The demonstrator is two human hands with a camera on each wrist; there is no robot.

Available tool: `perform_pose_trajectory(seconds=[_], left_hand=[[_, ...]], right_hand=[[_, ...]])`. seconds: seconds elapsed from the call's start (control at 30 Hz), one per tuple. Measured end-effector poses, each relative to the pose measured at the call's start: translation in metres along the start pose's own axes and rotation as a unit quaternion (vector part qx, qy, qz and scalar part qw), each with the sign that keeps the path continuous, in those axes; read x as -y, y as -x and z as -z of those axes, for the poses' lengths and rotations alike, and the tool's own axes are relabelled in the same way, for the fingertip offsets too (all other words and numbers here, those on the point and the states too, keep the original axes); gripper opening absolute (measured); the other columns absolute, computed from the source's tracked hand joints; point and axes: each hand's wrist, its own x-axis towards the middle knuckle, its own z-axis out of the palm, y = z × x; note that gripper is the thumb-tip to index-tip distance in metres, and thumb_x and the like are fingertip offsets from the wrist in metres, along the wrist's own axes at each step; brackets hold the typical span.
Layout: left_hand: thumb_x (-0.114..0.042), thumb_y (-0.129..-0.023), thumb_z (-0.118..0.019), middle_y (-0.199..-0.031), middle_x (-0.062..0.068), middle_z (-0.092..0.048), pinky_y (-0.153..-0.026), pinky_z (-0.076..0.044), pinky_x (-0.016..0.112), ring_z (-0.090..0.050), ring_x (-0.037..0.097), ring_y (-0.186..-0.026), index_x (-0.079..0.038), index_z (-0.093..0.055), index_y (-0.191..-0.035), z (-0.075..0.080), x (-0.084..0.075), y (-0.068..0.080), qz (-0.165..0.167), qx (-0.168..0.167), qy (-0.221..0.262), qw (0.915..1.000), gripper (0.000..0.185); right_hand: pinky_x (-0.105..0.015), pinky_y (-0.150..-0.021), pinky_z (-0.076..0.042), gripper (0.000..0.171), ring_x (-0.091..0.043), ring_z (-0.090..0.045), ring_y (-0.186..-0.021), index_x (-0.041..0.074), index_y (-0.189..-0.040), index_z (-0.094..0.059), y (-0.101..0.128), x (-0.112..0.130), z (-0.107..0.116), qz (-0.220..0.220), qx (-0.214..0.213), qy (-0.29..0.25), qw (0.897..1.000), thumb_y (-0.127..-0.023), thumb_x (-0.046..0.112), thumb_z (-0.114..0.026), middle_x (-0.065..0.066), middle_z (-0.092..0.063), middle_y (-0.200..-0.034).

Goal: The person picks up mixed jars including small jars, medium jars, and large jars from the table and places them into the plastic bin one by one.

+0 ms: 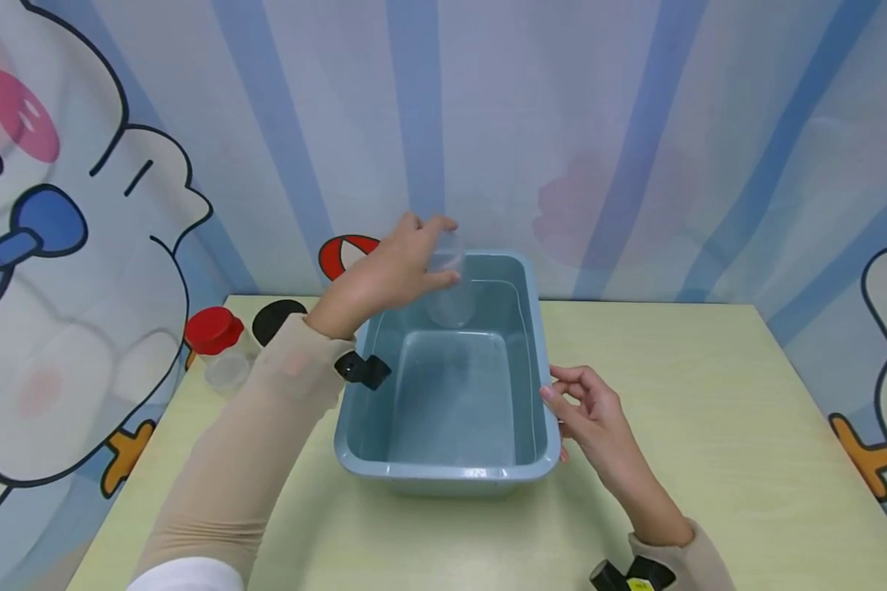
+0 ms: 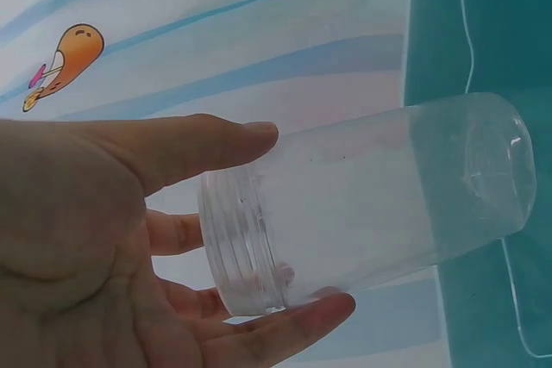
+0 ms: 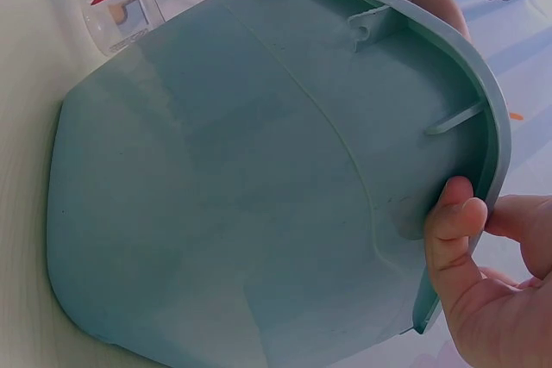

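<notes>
My left hand (image 1: 443,254) grips a clear plastic jar (image 1: 451,305) by its threaded mouth, above the back end of a blue-grey tub (image 1: 443,478). The jar hangs mouth up and base down over the water. In the left wrist view the thumb and fingers of my left hand (image 2: 302,221) curl round the jar (image 2: 388,196), whose base points toward the tub (image 2: 483,23). My right hand (image 1: 558,386) is at the tub's right rim, fingers loosely bent. In the right wrist view the thumb of my right hand (image 3: 483,213) rests against the edge of the tub (image 3: 259,196).
The tub stands on a pale green table (image 1: 710,394). At the table's back left are a red-lidded jar (image 1: 214,332), a small clear container (image 1: 227,371) and a black lid (image 1: 277,320). A patterned curtain closes off the back and both sides.
</notes>
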Motion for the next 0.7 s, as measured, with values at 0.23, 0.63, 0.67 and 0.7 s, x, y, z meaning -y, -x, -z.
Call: perform_pose_trajectory(seconds=[0.23,0.63,0.67,0.7], left_hand=[[-0.029,-0.098,-0.065,-0.14,0.021,-0.035,-0.085,-0.051,0.04,-0.05,0.027,-0.11,-0.011,-0.03,-0.154,-0.011,0.002,-0.009,0.005,0.009,0.0,0.9999,0.068],[-0.031,-0.099,-0.064,-0.145,0.02,-0.033,-0.091,-0.049,0.043,-0.051,0.029,-0.116,-0.013,-0.03,-0.155,-0.023,0.0,-0.015,0.016,0.02,-0.012,0.9996,0.068],[-0.03,-0.099,-0.064,-0.145,0.02,-0.033,-0.091,-0.049,0.043,-0.05,0.029,-0.117,-0.012,-0.03,-0.155,-0.025,0.0,-0.016,0.016,0.02,-0.011,0.9996,0.068],[-0.03,-0.099,-0.064,-0.145,0.02,-0.033,-0.092,-0.049,0.043,-0.05,0.029,-0.117,-0.012,-0.03,-0.154,-0.026,0.0,-0.017,0.016,0.02,-0.009,0.9996,0.068]], right_hand=[[-0.025,-0.043,-0.048,0.038,-0.013,-0.056,-0.052,-0.012,-0.132,-0.043,0.0,-0.002,-0.001,0.002,0.004,-0.009,1.0,-0.101,0.006,-0.057,-0.014,-0.059,-0.096],[-0.025,-0.044,-0.049,0.038,-0.013,-0.056,-0.053,-0.011,-0.132,-0.043,-0.001,-0.003,-0.004,-0.002,0.003,-0.004,1.0,-0.102,0.006,-0.057,-0.017,-0.059,-0.099],[-0.025,-0.044,-0.049,0.038,-0.013,-0.056,-0.053,-0.011,-0.132,-0.043,-0.001,-0.003,-0.005,-0.002,0.003,-0.005,1.0,-0.101,0.006,-0.057,-0.017,-0.059,-0.099],[-0.025,-0.044,-0.049,0.038,-0.013,-0.056,-0.052,-0.011,-0.133,-0.043,-0.001,-0.003,-0.005,-0.002,0.003,-0.006,1.0,-0.101,0.006,-0.057,-0.018,-0.058,-0.099]])
